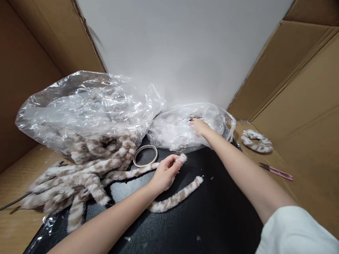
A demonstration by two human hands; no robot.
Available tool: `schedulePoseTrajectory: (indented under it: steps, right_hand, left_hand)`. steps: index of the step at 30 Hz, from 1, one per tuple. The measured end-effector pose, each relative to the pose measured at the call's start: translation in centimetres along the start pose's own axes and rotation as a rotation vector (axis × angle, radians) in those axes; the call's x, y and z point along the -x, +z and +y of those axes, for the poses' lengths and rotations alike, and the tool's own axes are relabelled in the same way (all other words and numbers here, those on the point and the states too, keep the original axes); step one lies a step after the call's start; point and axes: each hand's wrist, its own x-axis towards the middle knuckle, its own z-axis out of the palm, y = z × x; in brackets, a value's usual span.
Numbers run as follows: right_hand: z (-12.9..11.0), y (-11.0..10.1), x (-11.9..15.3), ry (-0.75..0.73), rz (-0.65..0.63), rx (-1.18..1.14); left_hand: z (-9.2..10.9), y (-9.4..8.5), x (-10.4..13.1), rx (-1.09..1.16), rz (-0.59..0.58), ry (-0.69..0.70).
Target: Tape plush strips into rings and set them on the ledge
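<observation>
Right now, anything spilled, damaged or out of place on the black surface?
Minor mess only: furry strips spill from the larger plastic bag in a loose tangle, and small white scraps dot the black surface. No damage stands out.

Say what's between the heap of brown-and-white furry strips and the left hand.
The head view shows a pale, hollow ring and a brown-and-white furry strip running toward the left hand.
</observation>
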Motion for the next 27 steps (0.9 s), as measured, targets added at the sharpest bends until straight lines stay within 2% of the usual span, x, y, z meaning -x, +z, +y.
schedulePoseTrajectory:
  steps: [8,13,17,21,23,25,27]
  right_hand:
    - [-0.4,0.2,-0.5,0.077,0.003,-0.004]
    - [-0.9,0.2,-0.5,0.117,0.054,-0.07]
    - [-0.7,-0.8,0.5,0.156,0.215,-0.151]
    - [-0.3,-3.8,2.7,0.153,0.474,-0.249]
    - [-0.6,-5.0,4.7,0.103,0.637,-0.408]
    - [-1.4,-5.4,7.5,-0.008,0.757,-0.748]
    - [-2.3,-4.5,10.4,-0.098,0.666,-1.053]
  left_hand:
    - [-0.5,0.0,0.0,-0.054,0.008,0.015]
    - [-0.5,-0.1,0.0,-0.079,0.003,0.025]
    - [-0.5,-0.2,0.1,-0.096,-0.002,0.029]
    - [-0.3,-0.2,0.1,-0.101,0.0,0.025]
    - [-0.3,-0.1,0.1,-0.096,0.004,0.021]
    - [-0.2,0.0,0.2,-0.089,0.006,0.016]
    - [-0.2,0.1,0.3,-0.083,0.008,0.01]
